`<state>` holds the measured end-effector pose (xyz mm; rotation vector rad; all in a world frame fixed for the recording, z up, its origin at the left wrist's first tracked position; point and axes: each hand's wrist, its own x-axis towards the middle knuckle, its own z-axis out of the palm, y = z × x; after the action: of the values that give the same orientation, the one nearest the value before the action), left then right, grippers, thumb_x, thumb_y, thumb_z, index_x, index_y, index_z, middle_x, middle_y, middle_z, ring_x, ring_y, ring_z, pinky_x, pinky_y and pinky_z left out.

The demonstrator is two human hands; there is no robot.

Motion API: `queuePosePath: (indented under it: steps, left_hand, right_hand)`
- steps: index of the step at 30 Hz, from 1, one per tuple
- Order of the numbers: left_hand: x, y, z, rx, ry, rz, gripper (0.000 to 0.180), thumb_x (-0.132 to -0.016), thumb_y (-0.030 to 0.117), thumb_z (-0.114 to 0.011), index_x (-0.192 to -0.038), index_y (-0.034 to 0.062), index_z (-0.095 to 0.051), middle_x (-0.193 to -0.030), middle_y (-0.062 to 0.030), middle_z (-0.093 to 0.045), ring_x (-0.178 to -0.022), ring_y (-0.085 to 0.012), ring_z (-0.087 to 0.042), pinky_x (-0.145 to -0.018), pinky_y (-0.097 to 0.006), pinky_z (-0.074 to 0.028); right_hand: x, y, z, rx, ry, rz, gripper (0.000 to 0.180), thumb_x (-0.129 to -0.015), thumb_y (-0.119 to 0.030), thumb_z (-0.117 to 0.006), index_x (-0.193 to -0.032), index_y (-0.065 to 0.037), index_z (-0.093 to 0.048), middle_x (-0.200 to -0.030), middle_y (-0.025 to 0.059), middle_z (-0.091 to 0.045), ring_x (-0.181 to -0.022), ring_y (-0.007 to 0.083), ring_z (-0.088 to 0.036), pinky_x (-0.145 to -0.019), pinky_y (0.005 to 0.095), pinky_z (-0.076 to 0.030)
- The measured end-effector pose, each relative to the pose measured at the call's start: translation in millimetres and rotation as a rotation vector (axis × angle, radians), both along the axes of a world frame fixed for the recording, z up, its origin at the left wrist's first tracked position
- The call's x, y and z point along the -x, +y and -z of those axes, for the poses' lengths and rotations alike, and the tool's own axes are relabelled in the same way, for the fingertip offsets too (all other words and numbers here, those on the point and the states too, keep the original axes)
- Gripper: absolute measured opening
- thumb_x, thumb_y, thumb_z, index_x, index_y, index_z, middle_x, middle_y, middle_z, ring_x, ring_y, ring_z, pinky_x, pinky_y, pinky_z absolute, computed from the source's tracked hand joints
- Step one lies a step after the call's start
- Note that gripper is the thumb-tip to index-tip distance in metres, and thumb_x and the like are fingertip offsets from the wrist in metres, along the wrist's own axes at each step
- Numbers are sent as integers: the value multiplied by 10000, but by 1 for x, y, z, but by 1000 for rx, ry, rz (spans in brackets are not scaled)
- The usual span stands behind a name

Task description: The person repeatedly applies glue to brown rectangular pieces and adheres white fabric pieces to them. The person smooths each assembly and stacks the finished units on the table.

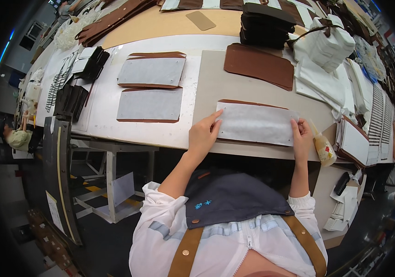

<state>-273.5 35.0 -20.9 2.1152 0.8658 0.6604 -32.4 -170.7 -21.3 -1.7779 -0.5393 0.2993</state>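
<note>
A white rectangular sheet lies in front of me at the table's near edge, over a brown leather-like panel whose rim shows along the far and near sides. My left hand grips the sheet's left end between thumb and index finger. At the right end, my right hand pinches the sheet's edge, its fingers curled. Just right of that hand stands a translucent squeeze bottle with a thin nozzle and yellowish contents. Farther off lies a stack of brown panels.
Two white-faced brown panels lie to the left. Black folded pieces are piled at the back, beside a white wrapped bundle. White-and-brown sheets stack at right. Other people work at both sides.
</note>
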Motion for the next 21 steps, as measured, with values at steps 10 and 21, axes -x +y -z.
queuePosePath:
  steps: [10,21]
  left_hand:
    - [-4,1,6,-50,34,-47,316,-921,190,-683,-1216,80,-708,-680,-134,-633,-571,-267,-593,-572,-371,-468]
    - [-5,2,13,-70,23,-63,315,-909,192,-703,-1207,94,-715,-650,-123,-610,-555,-263,-577,-563,-363,-463]
  right_hand:
    - [0,3,0,29,-21,29,162,-989,-158,-650,-956,-1,-631,-684,-87,-513,-625,-5,-375,-555,187,-274]
    - [1,8,-5,30,-6,12,157,-993,-140,-636,-986,17,-633,-707,-70,-557,-638,-5,-404,-567,180,-302]
